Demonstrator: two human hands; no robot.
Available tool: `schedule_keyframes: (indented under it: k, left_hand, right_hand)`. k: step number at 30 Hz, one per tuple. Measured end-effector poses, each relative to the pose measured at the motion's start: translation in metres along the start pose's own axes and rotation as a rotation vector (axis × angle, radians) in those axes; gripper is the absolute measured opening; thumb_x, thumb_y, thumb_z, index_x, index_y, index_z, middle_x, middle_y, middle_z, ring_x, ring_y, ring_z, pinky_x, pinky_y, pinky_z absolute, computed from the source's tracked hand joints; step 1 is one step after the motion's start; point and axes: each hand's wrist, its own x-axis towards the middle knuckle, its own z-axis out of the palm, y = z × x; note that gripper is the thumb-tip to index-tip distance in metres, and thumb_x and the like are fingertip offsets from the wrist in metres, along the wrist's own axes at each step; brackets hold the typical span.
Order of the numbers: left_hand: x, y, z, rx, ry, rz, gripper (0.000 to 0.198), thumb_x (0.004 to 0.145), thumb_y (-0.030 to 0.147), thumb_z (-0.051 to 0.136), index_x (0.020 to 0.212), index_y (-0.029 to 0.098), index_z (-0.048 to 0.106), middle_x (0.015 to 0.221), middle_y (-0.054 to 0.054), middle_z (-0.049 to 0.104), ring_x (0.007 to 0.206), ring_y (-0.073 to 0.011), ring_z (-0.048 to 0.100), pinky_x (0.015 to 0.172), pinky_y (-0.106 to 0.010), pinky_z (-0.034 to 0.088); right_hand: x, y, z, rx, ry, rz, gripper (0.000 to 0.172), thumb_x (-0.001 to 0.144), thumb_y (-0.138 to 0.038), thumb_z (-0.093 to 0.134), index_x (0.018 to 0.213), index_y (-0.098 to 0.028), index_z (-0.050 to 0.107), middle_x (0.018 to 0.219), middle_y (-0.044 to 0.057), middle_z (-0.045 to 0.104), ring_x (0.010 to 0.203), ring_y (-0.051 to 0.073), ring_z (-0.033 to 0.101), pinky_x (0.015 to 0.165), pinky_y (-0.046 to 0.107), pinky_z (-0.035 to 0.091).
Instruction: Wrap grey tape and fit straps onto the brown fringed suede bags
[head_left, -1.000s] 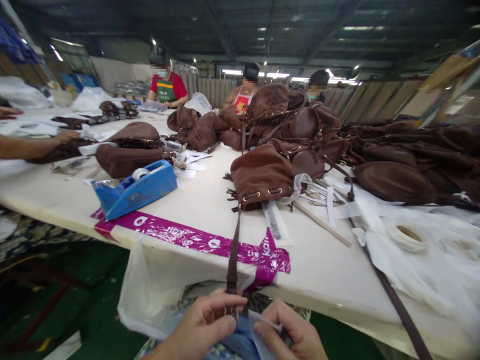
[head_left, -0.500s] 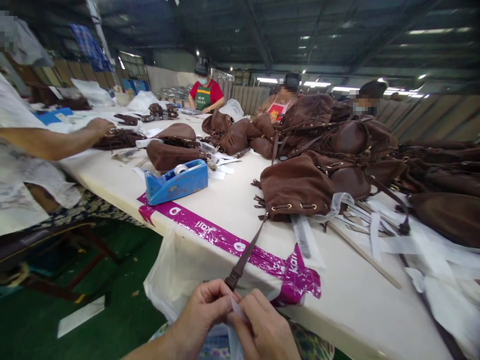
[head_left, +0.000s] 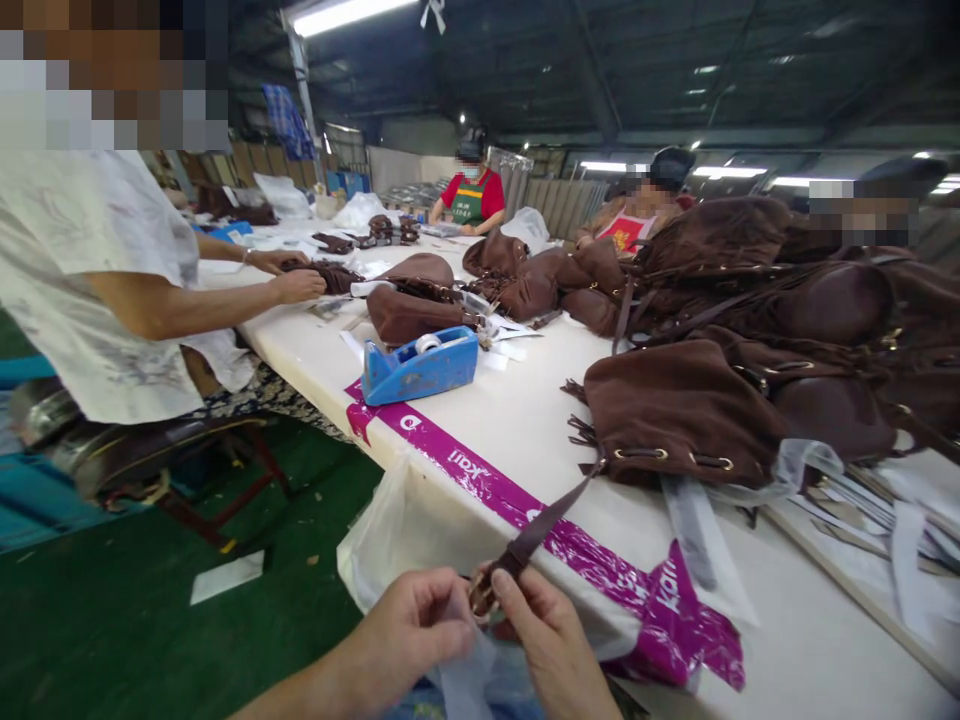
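A brown drawstring bag (head_left: 675, 410) with fringe lies on the table, and its strap (head_left: 551, 515) runs down to the table's near edge. My right hand (head_left: 559, 635) is closed on the strap's end, the thumb pressing beside a metal buckle (head_left: 481, 594). Close against the buckle, my left hand (head_left: 420, 625) pinches a strip of thin whitish wrapping (head_left: 461, 665) that hangs below the fingers. Part of the strap's end is hidden behind the fingers.
A blue tape dispenser (head_left: 420, 368) stands beyond purple printed tape (head_left: 480, 475) along the table edge. Several brown bags (head_left: 810, 290) are heaped at right, near paper strips (head_left: 907, 550). At left a co-worker's hands (head_left: 296, 285) handle brown pieces; other people stand across the table.
My view has turned left. My right hand has shifted from the whitish strip to the strap's end, and the metal buckle now shows. The left co-worker's second hand is now visible.
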Motion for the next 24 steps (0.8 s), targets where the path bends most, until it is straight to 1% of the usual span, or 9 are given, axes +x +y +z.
schedule_keyframes:
  k: [4, 6, 8, 10, 13, 16, 19, 22, 24]
  left_hand:
    - [-0.006, 0.011, -0.016, -0.18, 0.144, -0.119, 0.031, 0.062, 0.026, 0.077, 0.065, 0.016, 0.048, 0.083, -0.007, 0.07, 0.073, -0.0175, 0.061, 0.064, -0.024, 0.043]
    - [-0.003, 0.017, -0.03, -0.287, 0.238, -0.147, 0.035, 0.062, 0.029, 0.081, 0.069, 0.016, 0.049, 0.079, -0.009, 0.071, 0.067, -0.0193, 0.065, 0.061, -0.027, 0.047]
    - [0.003, 0.028, -0.05, -0.397, 0.317, -0.111, 0.037, 0.061, 0.029, 0.084, 0.074, 0.016, 0.053, 0.073, -0.008, 0.071, 0.063, -0.0194, 0.066, 0.063, -0.03, 0.051]
    - [0.007, 0.048, -0.074, -0.447, 0.409, -0.018, 0.034, 0.06, 0.025, 0.086, 0.075, 0.014, 0.058, 0.071, -0.007, 0.071, 0.063, -0.0185, 0.067, 0.069, -0.033, 0.054]
    - [0.003, 0.088, -0.11, -0.357, 0.511, 0.161, 0.027, 0.062, 0.025, 0.086, 0.077, 0.013, 0.066, 0.083, -0.009, 0.073, 0.076, -0.0212, 0.069, 0.078, -0.035, 0.055]
    - [-0.007, 0.114, -0.128, -0.033, 0.481, 0.256, 0.024, 0.068, 0.031, 0.081, 0.075, 0.011, 0.071, 0.082, -0.01, 0.073, 0.077, -0.0204, 0.067, 0.075, -0.028, 0.053]
    - [-0.011, 0.106, -0.115, 0.255, 0.376, 0.179, 0.021, 0.072, 0.03, 0.075, 0.068, 0.01, 0.072, 0.067, -0.007, 0.071, 0.061, -0.0132, 0.061, 0.061, -0.02, 0.046]
    - [-0.004, 0.074, -0.084, 0.271, 0.243, -0.013, 0.012, 0.063, 0.023, 0.073, 0.061, 0.011, 0.069, 0.057, -0.003, 0.067, 0.051, -0.0111, 0.055, 0.053, -0.02, 0.041]
    - [0.001, 0.051, -0.064, 0.202, 0.198, -0.11, 0.009, 0.058, 0.02, 0.072, 0.057, 0.012, 0.066, 0.054, -0.002, 0.066, 0.05, -0.0121, 0.056, 0.052, -0.021, 0.042]
  right_hand:
    - [0.001, -0.01, -0.005, 0.091, 0.077, 0.058, 0.051, 0.065, -0.059, 0.075, 0.091, -0.016, 0.075, 0.076, 0.004, 0.07, 0.064, 0.015, 0.053, 0.053, 0.021, 0.039]
    - [0.004, -0.02, -0.003, 0.192, 0.07, 0.073, 0.05, 0.064, -0.057, 0.078, 0.094, -0.017, 0.075, 0.076, 0.004, 0.07, 0.064, 0.014, 0.052, 0.049, 0.02, 0.038]
    - [0.009, -0.032, 0.0, 0.27, 0.055, 0.072, 0.048, 0.061, -0.054, 0.081, 0.091, -0.017, 0.076, 0.078, 0.006, 0.071, 0.066, 0.015, 0.053, 0.047, 0.019, 0.039]
    - [0.014, -0.045, 0.002, 0.307, 0.047, 0.081, 0.047, 0.058, -0.052, 0.084, 0.088, -0.016, 0.077, 0.08, 0.007, 0.072, 0.068, 0.015, 0.056, 0.047, 0.019, 0.041]
    - [0.022, -0.059, 0.0, 0.358, 0.006, 0.097, 0.046, 0.056, -0.05, 0.085, 0.087, -0.016, 0.077, 0.084, 0.008, 0.073, 0.072, 0.017, 0.06, 0.051, 0.021, 0.046]
    - [0.026, -0.063, -0.004, 0.406, -0.002, 0.104, 0.043, 0.056, -0.046, 0.087, 0.087, -0.017, 0.077, 0.087, 0.008, 0.074, 0.079, 0.02, 0.064, 0.053, 0.022, 0.05]
    - [0.024, -0.059, -0.004, 0.428, 0.042, 0.106, 0.041, 0.056, -0.041, 0.088, 0.088, -0.019, 0.076, 0.089, 0.008, 0.075, 0.082, 0.021, 0.067, 0.06, 0.025, 0.054]
    - [0.019, -0.054, 0.0, 0.449, 0.056, 0.109, 0.039, 0.057, -0.039, 0.088, 0.087, -0.018, 0.076, 0.086, 0.007, 0.075, 0.078, 0.021, 0.068, 0.066, 0.029, 0.056]
    - [0.016, -0.05, 0.002, 0.454, 0.065, 0.1, 0.038, 0.058, -0.039, 0.088, 0.087, -0.018, 0.076, 0.086, 0.007, 0.075, 0.076, 0.021, 0.068, 0.065, 0.029, 0.056]
